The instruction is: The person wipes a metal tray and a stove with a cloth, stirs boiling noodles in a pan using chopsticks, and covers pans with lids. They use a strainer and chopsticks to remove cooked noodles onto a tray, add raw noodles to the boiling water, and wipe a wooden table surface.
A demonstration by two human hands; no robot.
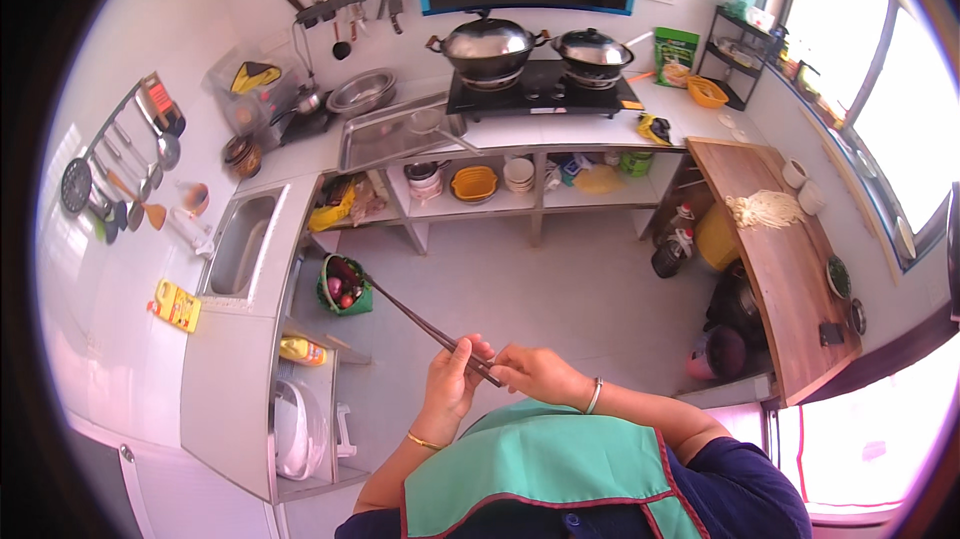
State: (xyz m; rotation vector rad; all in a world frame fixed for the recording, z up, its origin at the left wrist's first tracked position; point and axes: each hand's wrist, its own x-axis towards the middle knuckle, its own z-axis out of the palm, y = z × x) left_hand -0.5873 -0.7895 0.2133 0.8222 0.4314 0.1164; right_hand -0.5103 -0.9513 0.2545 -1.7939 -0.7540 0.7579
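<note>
A pair of long dark brown chopsticks (420, 321) slants from my hands up toward the far left. My left hand (455, 376) is closed around them near their thick end. With its fingers bent against that same end, my right hand (540, 376) grips the chopsticks too. Both hands are held in front of my green apron (540, 454), above the floor. Two lidded pots stand on the black gas stove (540, 91): a larger wok (487, 49) on the left and a smaller pot (592, 54) on the right. Pale noodles (765, 209) lie on the wooden board (790, 289) at the right.
Left of me runs a counter (232, 359) with a sink (245, 244). A metal tray (385, 144) holding a strainer (425, 122) sits at the back counter's left. On the floor stand a green basket of vegetables (345, 289) and dark bottles (672, 254). Utensils (125, 159) hang on the left wall.
</note>
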